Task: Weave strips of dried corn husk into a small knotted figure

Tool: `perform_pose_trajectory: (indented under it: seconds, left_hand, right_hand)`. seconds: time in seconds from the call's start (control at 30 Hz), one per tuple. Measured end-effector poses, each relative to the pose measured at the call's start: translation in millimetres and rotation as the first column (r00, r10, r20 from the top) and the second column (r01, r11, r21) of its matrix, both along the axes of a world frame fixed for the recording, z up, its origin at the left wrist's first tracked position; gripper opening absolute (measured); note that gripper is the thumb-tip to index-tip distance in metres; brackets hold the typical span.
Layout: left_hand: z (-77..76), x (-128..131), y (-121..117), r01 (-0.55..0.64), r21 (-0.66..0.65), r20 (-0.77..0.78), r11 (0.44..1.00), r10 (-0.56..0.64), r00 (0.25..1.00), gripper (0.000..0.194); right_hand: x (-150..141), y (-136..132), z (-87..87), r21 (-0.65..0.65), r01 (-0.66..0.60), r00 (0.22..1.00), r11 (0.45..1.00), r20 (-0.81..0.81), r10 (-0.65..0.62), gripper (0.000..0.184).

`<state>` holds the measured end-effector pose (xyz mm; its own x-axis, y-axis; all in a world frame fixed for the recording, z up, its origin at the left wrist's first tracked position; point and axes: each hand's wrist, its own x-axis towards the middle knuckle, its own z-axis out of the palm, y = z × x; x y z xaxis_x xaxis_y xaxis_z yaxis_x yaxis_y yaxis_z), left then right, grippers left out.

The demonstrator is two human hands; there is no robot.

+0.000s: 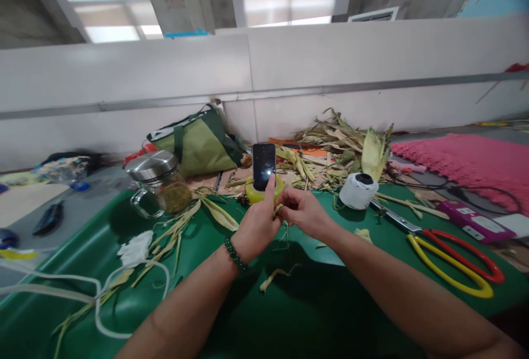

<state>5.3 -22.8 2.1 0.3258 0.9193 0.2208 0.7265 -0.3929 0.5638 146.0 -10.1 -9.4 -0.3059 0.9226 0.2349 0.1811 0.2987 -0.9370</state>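
My left hand, with a green bead bracelet at the wrist, points its index finger up at the lower part of a phone. Whether the fingertip touches the screen I cannot tell. The phone stands upright against a yellow tape roll. Between my hands is a small greenish strip of corn husk, gripped by the thumb and curled fingers of my left hand. My right hand pinches the same strip from the other side. Thin fibres hang below. A loose husk scrap lies on the green cloth nearer to me.
At the right lie scissors with red and yellow handles, beside a white roll. Dried husks pile up behind. A glass jar, a green bag, a white cord and crumpled tissue are on the left.
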Motion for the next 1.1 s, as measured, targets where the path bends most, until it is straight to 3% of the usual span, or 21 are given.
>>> perform_pose_trajectory:
  seconds: [0.07, 0.13, 0.3, 0.37, 0.5, 0.7, 0.83, 0.97, 1.03, 1.1]
  left_hand:
    - [-0.8, 0, 1, -0.007, 0.022, 0.002, 1.0, 0.007, 1.0, 0.089]
    - [0.1, 0, 1, -0.005, 0.02, 0.01, 1.0, 0.005, 1.0, 0.089]
    - [3.8, -1, 0, -0.013, -0.006, 0.024, 1.0, 0.013, 1.0, 0.09]
    - [3.0, -1, 0, -0.017, 0.002, 0.015, 1.0, 0.017, 1.0, 0.089]
    - [-0.7, 0, -1, 0.007, 0.038, -0.016, 0.999, -0.006, 1.0, 0.084]
    - [-1.7, 0, -3, -0.001, 0.124, -0.142, 0.992, 0.018, 0.99, 0.085]
    - [-3.4, 2, -6, 0.007, 0.182, -0.274, 0.983, 0.044, 0.961, 0.085]
    - [-9.6, 6, -10, 0.048, 0.238, -0.296, 0.97, 0.025, 0.955, 0.083]
    - [-12.3, 8, -11, 0.064, 0.22, -0.286, 0.973, 0.002, 0.958, 0.081]
    - [-13.2, 8, -10, 0.068, 0.148, -0.25, 0.987, -0.029, 0.968, 0.08]
  right_hand:
    - [0, -1, -3.5, 0.089, 0.043, 0.999, 0.995, 0.024, -0.045, 0.002]
    - [0, -1, -3.2, 0.093, 0.048, 0.998, 0.994, 0.025, -0.051, 0.003]
    - [9, 1, 12.1, -0.173, -0.133, 0.989, 0.976, -0.081, 0.12, 0.014]
    - [12, 1, 16.1, -0.213, -0.142, 0.989, 0.967, -0.073, 0.13, 0.016]
    - [13, -2, 13.6, -0.114, -0.073, 0.997, 0.991, 0.024, 0.076, 0.012]
    - [12, -10, 14.2, 0.245, -0.032, 0.968, 0.969, 0.248, -0.03, 0.02]
    - [11, -12, 18.6, 0.152, -0.034, 0.952, 0.988, 0.305, -0.014, 0.016]
    - [12, -9, 14.9, 0.072, -0.068, 0.959, 0.995, 0.28, 0.045, 0.009]
    - [13, -9, 13.0, 0.134, -0.074, 0.944, 0.988, 0.328, 0.026, 0.008]
    - [15, -11, 12.8, 0.276, -0.031, 0.911, 0.961, 0.403, -0.086, 0.009]
